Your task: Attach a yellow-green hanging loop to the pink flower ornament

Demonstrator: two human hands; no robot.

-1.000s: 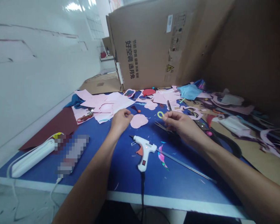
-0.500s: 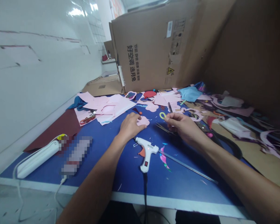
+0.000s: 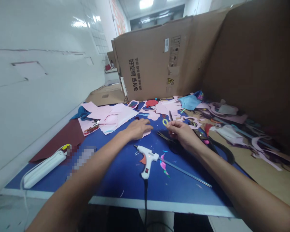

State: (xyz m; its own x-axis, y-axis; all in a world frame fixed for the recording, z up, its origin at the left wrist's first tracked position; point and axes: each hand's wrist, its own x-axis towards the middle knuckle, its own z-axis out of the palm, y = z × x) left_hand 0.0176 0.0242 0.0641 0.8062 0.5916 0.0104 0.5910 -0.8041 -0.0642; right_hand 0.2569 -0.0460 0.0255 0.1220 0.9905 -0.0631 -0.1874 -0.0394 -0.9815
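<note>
My left hand (image 3: pixel 136 129) lies flat over a pink foam cutout (image 3: pixel 146 133), hiding most of it. My right hand (image 3: pixel 180 134) is pinched near a small yellow-green ring (image 3: pixel 165 122), and I cannot tell whether its fingertips hold the ring. Scissors with metal blades (image 3: pixel 164 137) lie under that hand, their handles hidden. Between my forearms, a white hot glue gun (image 3: pixel 147 158) rests on the blue table (image 3: pixel 120 190), its nozzle pointing left. A thin metal rod (image 3: pixel 186 172) extends from its rear.
Pink foam sheets (image 3: pixel 113 117) and cutouts lie at the back of the table, against a cardboard box (image 3: pixel 154 64). A white power strip (image 3: pixel 44 169) and maroon sheet (image 3: pixel 62 137) lie at left beside a white wall. Scraps cover a cardboard surface (image 3: pixel 263 180) at right.
My left hand has moved right, from beside the pink cutout to on top of it. My right hand has stayed close to the ring. The view has tilted upward.
</note>
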